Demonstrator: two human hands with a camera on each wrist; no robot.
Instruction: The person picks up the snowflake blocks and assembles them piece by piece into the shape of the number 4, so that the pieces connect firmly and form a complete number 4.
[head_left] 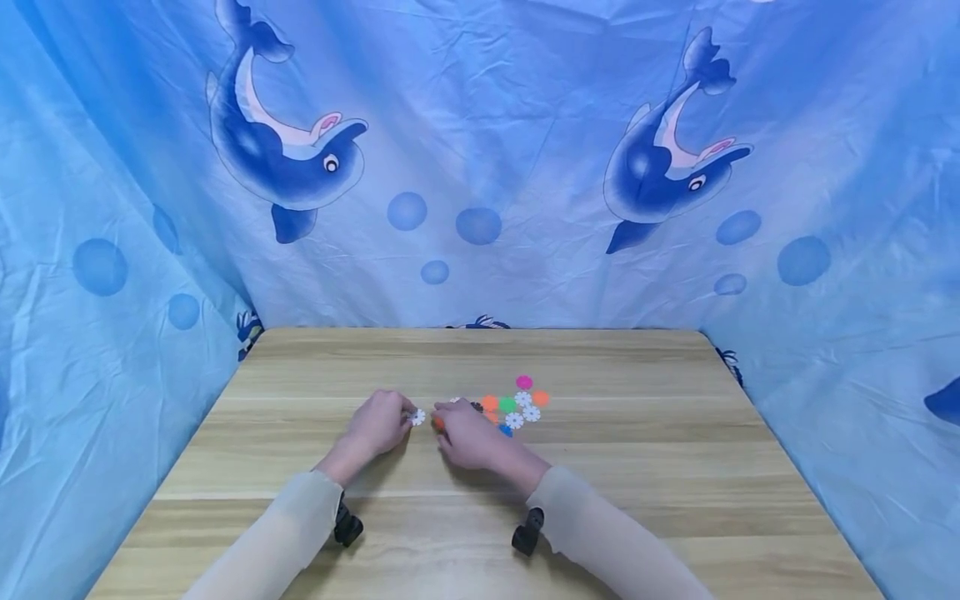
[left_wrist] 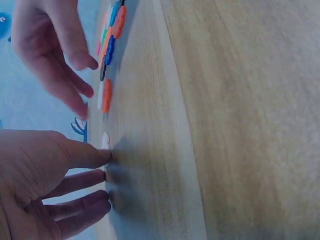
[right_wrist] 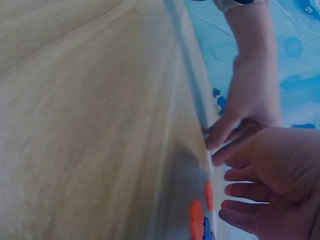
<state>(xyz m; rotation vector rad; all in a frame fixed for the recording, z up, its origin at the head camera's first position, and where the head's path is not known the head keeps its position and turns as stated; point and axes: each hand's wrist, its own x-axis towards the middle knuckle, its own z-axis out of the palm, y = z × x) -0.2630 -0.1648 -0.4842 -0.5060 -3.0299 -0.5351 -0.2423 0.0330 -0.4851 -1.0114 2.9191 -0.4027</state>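
A white notched disc (head_left: 417, 417) lies flat on the table, touched at its left edge by the fingers of my left hand (head_left: 381, 422). In the left wrist view the thumb of that hand (left_wrist: 45, 185) rests on the tabletop against the white disc (left_wrist: 105, 140). My right hand (head_left: 471, 435) is just right of it, fingers loosely bent over an orange disc (head_left: 438, 423). The left wrist view shows nothing between the fingers of the right hand (left_wrist: 55, 55); the orange disc (left_wrist: 106, 95) lies on the table below them.
Several small notched discs lie right of my right hand, among them a green one (head_left: 507, 405), a white one (head_left: 531, 413), a blue one (head_left: 506, 431) and a magenta one (head_left: 524, 382). A blue dolphin-print cloth (head_left: 480, 150) hangs behind and beside the wooden table (head_left: 637, 467).
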